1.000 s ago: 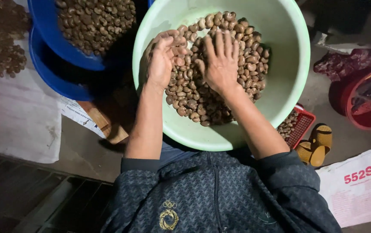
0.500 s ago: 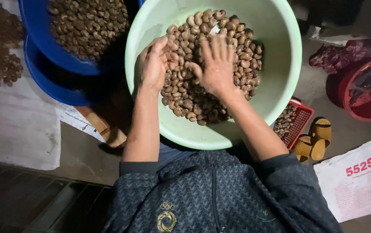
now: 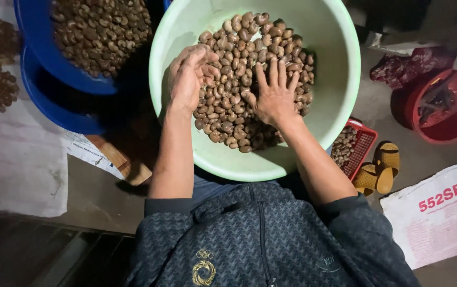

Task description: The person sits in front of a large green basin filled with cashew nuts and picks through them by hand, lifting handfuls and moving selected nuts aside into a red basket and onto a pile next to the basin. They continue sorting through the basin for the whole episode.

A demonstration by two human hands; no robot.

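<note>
A large pale green basin (image 3: pixel 335 64) sits in front of me, holding a heap of brown raw cashew nuts (image 3: pixel 250 42). My left hand (image 3: pixel 188 79) rests on the left side of the heap, fingers slightly curled and apart, palm partly turned up against the nuts. My right hand (image 3: pixel 275 95) lies flat on top of the nuts near the middle, fingers spread. Neither hand grips anything that I can see. My dark patterned jacket fills the bottom of the view.
A blue basin (image 3: pixel 42 58) of similar nuts stands at upper left above a second blue basin. Loose nuts lie on a white sack (image 3: pixel 10 154) at left. A small red basket (image 3: pixel 364 149), yellow sandals (image 3: pixel 382 165), a red bucket (image 3: pixel 451 122) and a printed sack (image 3: pixel 441 212) are at right.
Both hands shifted slightly over the nuts; my right hand moved lower and flattened with fingers spread, my left hand turned at the heap's left edge. The view also drifted a little.
</note>
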